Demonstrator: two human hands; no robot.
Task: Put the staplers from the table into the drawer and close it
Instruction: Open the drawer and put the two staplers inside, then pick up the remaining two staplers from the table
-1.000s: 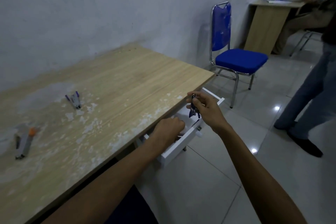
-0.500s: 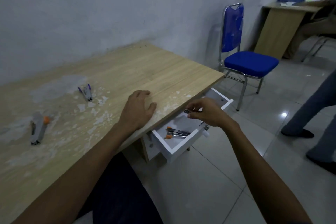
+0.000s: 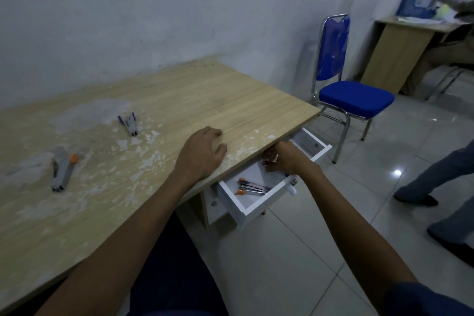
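A white drawer [image 3: 259,203] stands pulled out under the wooden table [image 3: 205,90]. Inside it lie orange-tipped staplers [image 3: 250,187]. My right hand [image 3: 287,160] reaches down into the drawer, just under the table edge, with its fingers closed on a small dark stapler [image 3: 269,161] that is mostly hidden. My left hand [image 3: 202,154] rests palm down on the table's near edge and holds nothing. On the table lie a purple stapler [image 3: 128,123] and, further left, a grey stapler with an orange tip [image 3: 62,169].
A blue chair [image 3: 351,97] stands past the table's right end. Another person's legs [image 3: 436,177] are on the tiled floor at the right. A second desk [image 3: 400,56] with papers is at the back right.
My left hand has left the drawer and settled on the table edge. My right hand has lowered the dark stapler from above the drawer into it.
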